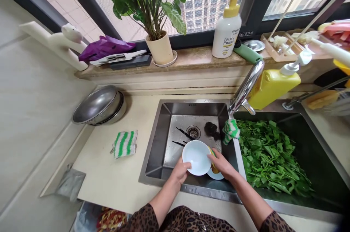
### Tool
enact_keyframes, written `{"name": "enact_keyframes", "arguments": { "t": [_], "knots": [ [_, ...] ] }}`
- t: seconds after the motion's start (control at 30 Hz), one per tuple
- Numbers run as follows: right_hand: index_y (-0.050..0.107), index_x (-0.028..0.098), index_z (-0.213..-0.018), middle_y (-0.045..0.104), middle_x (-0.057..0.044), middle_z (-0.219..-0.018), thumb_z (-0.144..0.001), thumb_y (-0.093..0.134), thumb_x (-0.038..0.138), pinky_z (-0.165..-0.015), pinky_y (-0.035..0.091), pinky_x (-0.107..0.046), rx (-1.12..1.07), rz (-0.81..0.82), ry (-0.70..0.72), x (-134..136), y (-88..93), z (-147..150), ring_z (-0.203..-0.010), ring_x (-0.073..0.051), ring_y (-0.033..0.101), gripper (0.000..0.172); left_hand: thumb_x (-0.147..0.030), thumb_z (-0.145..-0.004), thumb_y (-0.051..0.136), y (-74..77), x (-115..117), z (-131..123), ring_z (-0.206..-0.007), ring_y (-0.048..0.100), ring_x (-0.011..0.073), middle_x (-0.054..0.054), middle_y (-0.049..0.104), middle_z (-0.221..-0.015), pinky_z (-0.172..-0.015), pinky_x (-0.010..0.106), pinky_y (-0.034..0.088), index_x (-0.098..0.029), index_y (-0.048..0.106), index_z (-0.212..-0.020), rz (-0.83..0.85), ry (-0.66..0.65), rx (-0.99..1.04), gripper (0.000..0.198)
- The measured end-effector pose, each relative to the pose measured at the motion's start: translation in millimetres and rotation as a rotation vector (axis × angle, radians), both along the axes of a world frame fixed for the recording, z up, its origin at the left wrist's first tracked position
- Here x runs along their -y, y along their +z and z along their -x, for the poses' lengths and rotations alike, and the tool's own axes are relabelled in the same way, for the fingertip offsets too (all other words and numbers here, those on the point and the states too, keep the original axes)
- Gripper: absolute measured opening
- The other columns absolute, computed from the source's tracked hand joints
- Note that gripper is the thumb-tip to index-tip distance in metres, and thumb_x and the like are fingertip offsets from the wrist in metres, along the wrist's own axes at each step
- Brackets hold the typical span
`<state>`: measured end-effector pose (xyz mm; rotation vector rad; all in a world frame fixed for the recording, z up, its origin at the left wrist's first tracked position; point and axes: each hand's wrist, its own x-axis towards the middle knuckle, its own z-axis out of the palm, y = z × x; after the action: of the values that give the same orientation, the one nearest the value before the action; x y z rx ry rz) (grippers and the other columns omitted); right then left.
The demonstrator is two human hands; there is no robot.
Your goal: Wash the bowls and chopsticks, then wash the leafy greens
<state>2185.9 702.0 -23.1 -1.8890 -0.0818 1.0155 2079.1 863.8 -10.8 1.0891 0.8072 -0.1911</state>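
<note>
The left hand (180,170) curls its fingers over the near left rim of a round white ceramic bowl (196,157), held tilted above the near end of the left steel sink basin (157,141); the right hand (223,164) pinches a yellow-and-green sponge (211,150) against the bowl's right rim; a second white dish (217,176) lies just beneath; thin black chopsticks (182,133) lie farther in, near the drain; green leafy vegetables (270,155) fill the right basin.

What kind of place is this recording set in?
Most likely a home kitchen: a double steel sink with a faucet, leafy greens in its right basin, and the left hand holding a white bowl while the right hand grips a yellow sponge.
</note>
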Motion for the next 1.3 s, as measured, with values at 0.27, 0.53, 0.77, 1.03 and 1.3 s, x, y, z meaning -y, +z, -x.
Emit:
{"name": "enact_keyframes", "arguments": {
  "t": [0.27, 0.53, 0.77, 1.03, 1.3],
  "knots": [
    [0.056, 0.012, -0.113, 0.05, -0.023, -0.121, -0.085, 0.039, 0.018, -0.073, 0.047, -0.041, 0.405, 0.686, 0.407, 4, -42.0, 10, -0.095, -0.031, 0.063, 0.034, -0.012, -0.053, 0.05, -8.7, -11, -2, -0.102, 0.057, 0.0249, 0.007, 0.064, -0.104, -0.085, 0.035, 0.048, -0.018, 0.056, -0.116, -0.348, 0.138, 0.015, 0.064],
    [0.064, 0.013, -0.091, 0.062, -0.018, -0.105, -0.075, 0.053, 0.011, -0.072, 0.046, -0.037, 0.322, 0.594, 0.531, 0, -43.4, 7, -0.085, -0.027, 0.064, 0.019, -0.04, -0.084, 0.048, -12.6, -15, -8, -0.115, 0.049, 0.0248, 0.013, 0.053, -0.114, -0.103, 0.039, 0.034, -0.015, 0.052, -0.119, -0.841, -0.025, -0.012, 0.043],
    [0.04, 0.024, -0.068, 0.051, 0.001, -0.064, -0.08, 0.045, 0.04, -0.059, 0.039, -0.028, 0.372, 0.075, -0.118, -30, -5.0, 9, -0.063, -0.017, 0.049, 0.02, -0.04, -0.09, 0.043, 8.4, 11, -8, -0.11, 0.049, 0.0251, 0.013, 0.05, -0.112, -0.102, 0.044, 0.036, -0.015, 0.043, -0.132, -1.11, -0.1, 0.133, 0.048],
    [0.043, 0.022, -0.078, 0.051, 0.0, -0.074, -0.081, 0.044, 0.037, -0.065, 0.042, -0.03, 0.316, -0.265, -0.201, -69, 8.9, 26, -0.071, -0.017, 0.048, 0.015, -0.04, -0.094, 0.033, 3.3, 29, -13, -0.125, 0.041, 0.0242, 0.015, 0.047, -0.131, -0.109, 0.042, 0.03, -0.015, 0.041, -0.133, -0.906, -0.091, 0.197, 0.047],
    [0.056, 0.017, -0.088, 0.058, -0.009, -0.093, -0.075, 0.043, 0.01, -0.067, 0.041, -0.03, 0.564, 0.168, 0.498, -41, 25.9, 21, -0.08, -0.021, 0.055, 0.02, -0.045, -0.092, 0.039, 12.0, 4, -23, -0.11, 0.052, 0.0245, 0.013, 0.056, -0.113, -0.101, 0.042, 0.039, -0.017, 0.052, -0.127, -0.929, -0.235, 0.337, 0.047]
  ]
}}
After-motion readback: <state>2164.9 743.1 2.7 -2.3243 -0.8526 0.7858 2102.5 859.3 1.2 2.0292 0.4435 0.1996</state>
